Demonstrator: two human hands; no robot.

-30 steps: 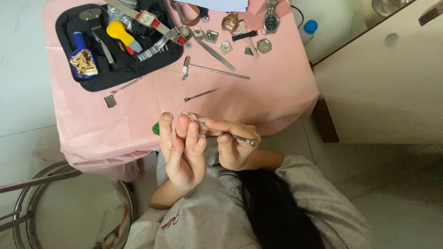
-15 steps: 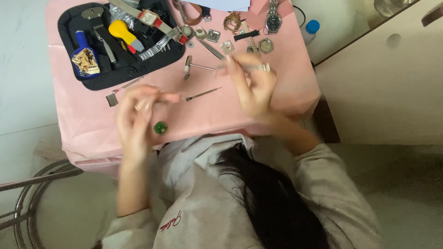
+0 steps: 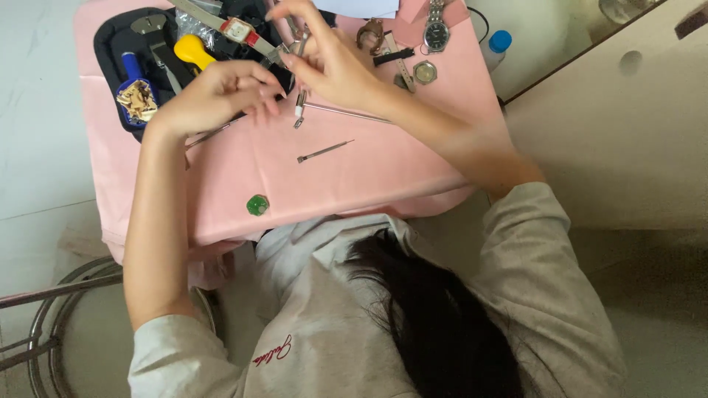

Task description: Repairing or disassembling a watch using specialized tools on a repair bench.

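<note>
pink cloth (image 3: 354, 177): covers the small table and is the landmark for everything here; half a second back both hands were lower and nearer the person, now they've gone up to its far edge
black tool tray (image 3: 110, 44): far left corner of the cloth, blue and yellow handled tools lying in it
left hand (image 3: 214, 92): a second ago it was raised with fingers spread near the body; now it sits at the tray's right edge, fingers loosely curled, can't tell if it pinches anything
right hand (image 3: 332, 63): far middle of the cloth, fingers pinched narrow on a thin metal tool (image 3: 301, 44) hanging down from the fingertips; looks like she's switched from close-up work to picking among the tools
wristwatch (image 3: 436, 29): far right of the cloth, untouched, loose watch parts beside it
thin pin tool (image 3: 324, 151): middle of the cloth, same spot as before
green round piece (image 3: 257, 205): near edge of the cloth, hasn't moved, well apart from both hands
</note>
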